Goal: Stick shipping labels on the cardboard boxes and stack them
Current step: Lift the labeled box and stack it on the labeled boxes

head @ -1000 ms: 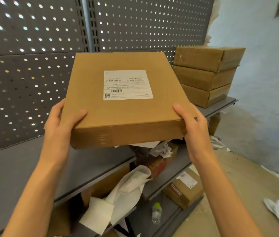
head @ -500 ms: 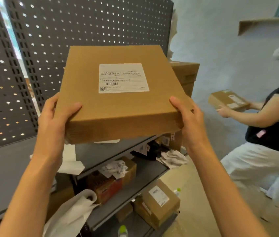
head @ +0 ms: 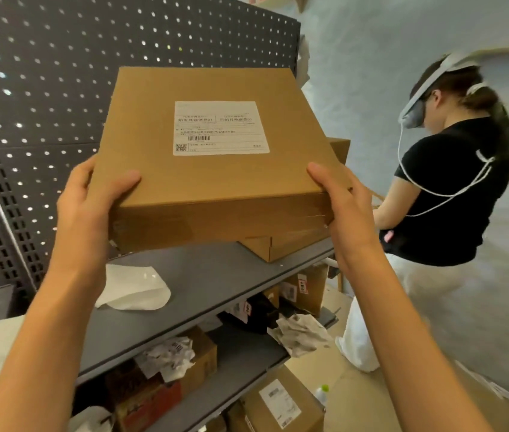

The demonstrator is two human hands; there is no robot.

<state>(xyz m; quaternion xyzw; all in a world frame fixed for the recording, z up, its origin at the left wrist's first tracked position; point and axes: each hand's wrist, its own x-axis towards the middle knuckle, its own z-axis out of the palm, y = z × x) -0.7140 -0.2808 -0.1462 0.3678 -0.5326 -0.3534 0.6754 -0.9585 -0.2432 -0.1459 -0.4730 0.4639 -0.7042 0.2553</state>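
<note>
Both hands, left hand and right hand, are squeezing the stiff, light-looking box at its near corners, fingers underneath.

Both forearms reach forward and up toward the cardboard box; left hand clamps its near left corner, thumb on top; right hand clamps its near right corner, thumb likewise on top.
</note>
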